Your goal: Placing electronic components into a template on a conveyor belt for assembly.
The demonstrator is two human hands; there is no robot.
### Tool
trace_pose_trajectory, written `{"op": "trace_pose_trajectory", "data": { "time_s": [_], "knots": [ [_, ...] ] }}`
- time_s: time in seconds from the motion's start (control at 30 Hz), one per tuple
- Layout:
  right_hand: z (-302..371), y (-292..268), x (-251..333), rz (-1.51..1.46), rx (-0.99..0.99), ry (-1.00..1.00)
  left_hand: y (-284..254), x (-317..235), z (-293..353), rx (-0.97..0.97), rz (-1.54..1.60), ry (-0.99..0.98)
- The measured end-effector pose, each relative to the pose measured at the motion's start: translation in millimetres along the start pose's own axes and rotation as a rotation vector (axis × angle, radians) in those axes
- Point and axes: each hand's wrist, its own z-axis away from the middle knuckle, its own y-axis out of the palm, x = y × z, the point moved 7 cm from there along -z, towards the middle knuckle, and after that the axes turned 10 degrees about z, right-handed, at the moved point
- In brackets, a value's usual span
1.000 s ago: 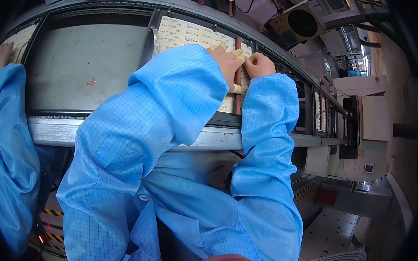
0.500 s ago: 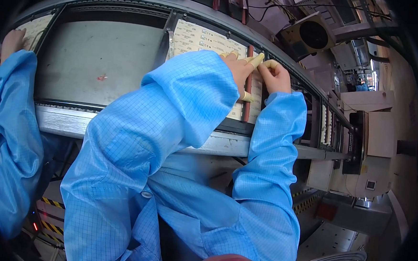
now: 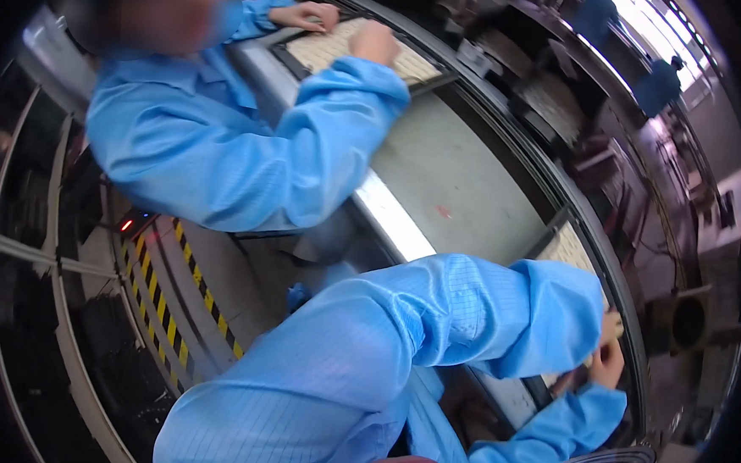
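Note:
A pale printed panel (image 3: pixel 569 250) sits in the track at the right, largely covered by my blue left sleeve. Just past the cuff, a small part of my left hand (image 3: pixel 611 328) shows over the panel's area; its fingers are mostly hidden. Close beside it, my right hand (image 3: pixel 607 365) is raised at the panel's near right end, its fingers bent together. Whatever lies between them is too small and blurred to make out.
A co-worker in a blue coat (image 3: pixel 231 151) stands at the left, both hands on another pale panel (image 3: pixel 326 55). Between the panels lies a grey plate (image 3: pixel 466 186) with a small red mark. A metal rail (image 3: pixel 397 220) edges the track; striped floor tape (image 3: pixel 159 291) runs below.
My view has swung left and tilted, bringing the co-worker in fully. My hands now appear farther right and lower, still close together. The reddish bar on my panel is now hidden.

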Motion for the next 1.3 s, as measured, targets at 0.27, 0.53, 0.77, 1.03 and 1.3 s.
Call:
{"op": "trace_pose_trajectory", "data": {
  "time_s": [0.27, 0.53, 0.77, 1.03, 1.3],
  "knots": [
    [26.0, -40.6, -8.4, -0.09, -0.248, 0.123, -178.1, -8.6, -4.1, 0.265, 0.269, 0.001],
    [-29.7, -60.4, 172.2, 0.232, 0.261, -0.031, -220.1, 151.8, 59.9, -0.013, -0.149, -0.524],
    [-177.1, -2.4, 167.5, 0.291, 0.157, 0.027, -189.1, 146.2, 66.1, 0.288, -0.091, -0.561],
    [-235.8, 77.1, 165.9, 0.809, 0.134, -0.161, -180.3, 140.7, 61.4, 0.339, -0.044, -0.474],
    [-251.5, 90.6, 174.3, 1.12, 0.139, -0.202, -178.4, 161.8, 65.8, 0.307, -0.084, -0.414]
  ]
}}
